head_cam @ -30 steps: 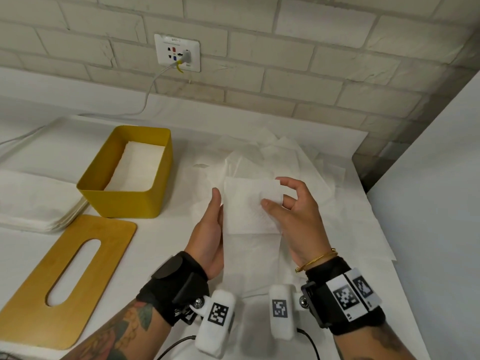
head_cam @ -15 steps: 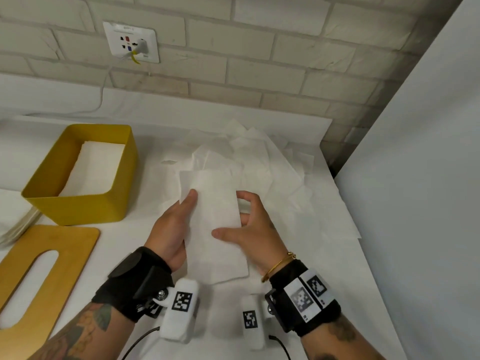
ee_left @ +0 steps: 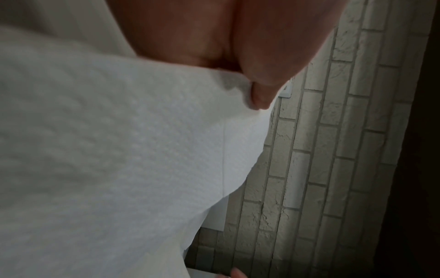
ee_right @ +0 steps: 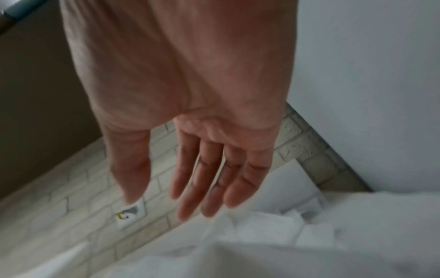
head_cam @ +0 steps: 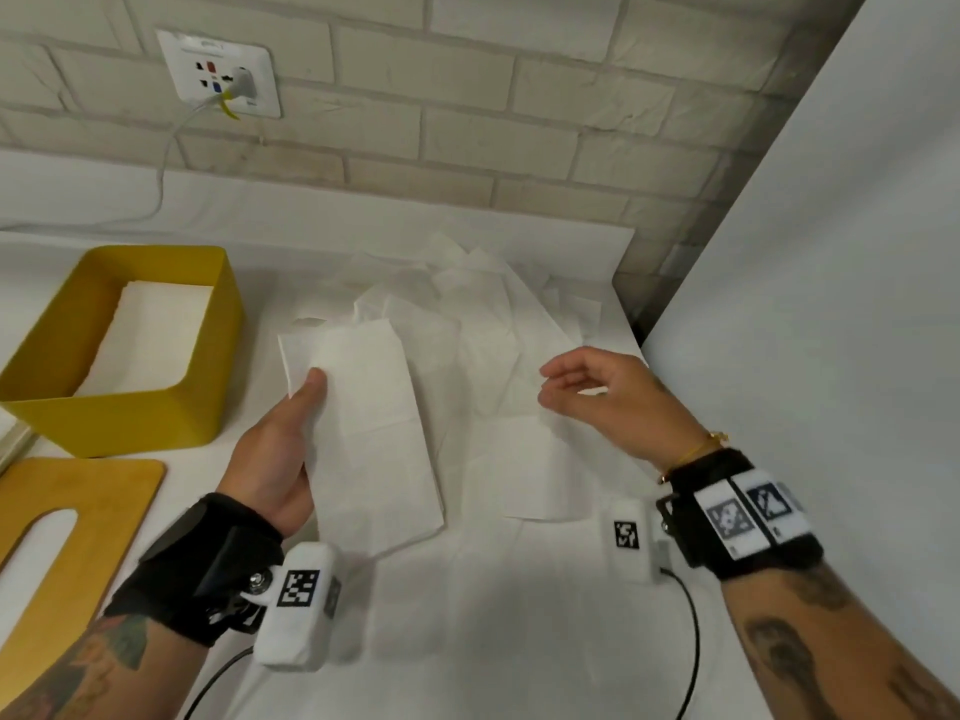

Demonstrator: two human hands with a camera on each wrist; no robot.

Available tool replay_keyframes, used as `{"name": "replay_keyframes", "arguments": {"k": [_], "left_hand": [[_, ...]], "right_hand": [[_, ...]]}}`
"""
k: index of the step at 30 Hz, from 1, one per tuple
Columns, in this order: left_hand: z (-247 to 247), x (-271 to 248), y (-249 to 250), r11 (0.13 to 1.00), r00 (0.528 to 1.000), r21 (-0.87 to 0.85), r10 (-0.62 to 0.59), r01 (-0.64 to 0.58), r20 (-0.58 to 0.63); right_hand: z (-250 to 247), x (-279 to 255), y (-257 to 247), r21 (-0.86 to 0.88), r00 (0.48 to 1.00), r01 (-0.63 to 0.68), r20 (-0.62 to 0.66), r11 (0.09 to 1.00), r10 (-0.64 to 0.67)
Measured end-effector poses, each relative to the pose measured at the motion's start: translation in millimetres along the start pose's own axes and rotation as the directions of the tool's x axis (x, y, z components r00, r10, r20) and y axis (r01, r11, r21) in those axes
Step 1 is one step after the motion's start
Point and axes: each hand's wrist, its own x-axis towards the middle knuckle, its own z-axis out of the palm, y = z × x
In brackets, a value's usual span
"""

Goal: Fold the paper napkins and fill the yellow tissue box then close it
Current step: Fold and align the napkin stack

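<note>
My left hand (head_cam: 291,439) holds a folded white napkin (head_cam: 369,433) above the table, thumb on top, fingers hidden beneath it. The left wrist view shows that thumb (ee_left: 259,90) pressed onto the napkin (ee_left: 119,150). To its left stands the open yellow tissue box (head_cam: 208,324) with folded napkins (head_cam: 145,340) inside. My right hand (head_cam: 587,387) hovers empty over the loose napkin pile (head_cam: 498,314). In the right wrist view its fingers (ee_right: 207,180) are straight above the napkins (ee_right: 273,231).
The wooden lid (head_cam: 72,532) with a slot lies at the front left, near the box. A white panel (head_cam: 831,304) borders the table on the right. A brick wall with a socket (head_cam: 223,75) and cable stands behind.
My right hand has let go of the folded napkin and moved right, over the pile. My left hand has carried the napkin a little left, towards the yellow box.
</note>
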Motion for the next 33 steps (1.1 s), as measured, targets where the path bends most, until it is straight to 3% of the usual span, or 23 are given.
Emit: {"name": "replay_keyframes", "arguments": {"k": [5,9,12,14,16,19,26,33], "left_hand": [[7,-5,-2,1.0,1.0,0.025,-0.011,0.011,0.016],[9,-9,-2,0.999,0.999,0.025,-0.03,0.03,0.018],[12,-10,-2,0.999,0.999,0.014,-0.05,0.049,0.014],[16,-10,-3,0.998,0.998,0.006,-0.068,0.068,0.019],[22,-10,-5,0.996,0.995,-0.006,-0.092,0.092,0.038],[27,-10,-7,0.993,0.99,-0.014,-0.112,0.113,0.085],[25,-6,-9,0.991,0.982,-0.046,-0.115,0.123,0.15],[20,-2,-16,0.983,0.972,-0.078,-0.153,0.168,0.176]], "right_hand": [[8,27,10,-0.382,0.947,-0.089,0.254,0.92,0.197],[7,29,-3,-0.409,0.968,0.01,0.234,0.912,0.094],[-7,26,-28,-0.237,0.994,0.112,0.017,0.965,-0.111],[-9,20,-48,0.074,0.974,0.201,-0.126,0.977,-0.191],[-3,14,-66,0.403,0.967,0.244,-0.164,0.882,-0.193],[21,11,-76,0.634,0.985,0.171,-0.105,0.754,-0.136],[94,0,-43,0.648,0.988,-0.151,0.108,0.746,0.106],[111,-3,-29,0.591,0.985,-0.171,0.085,0.788,0.15]]}}
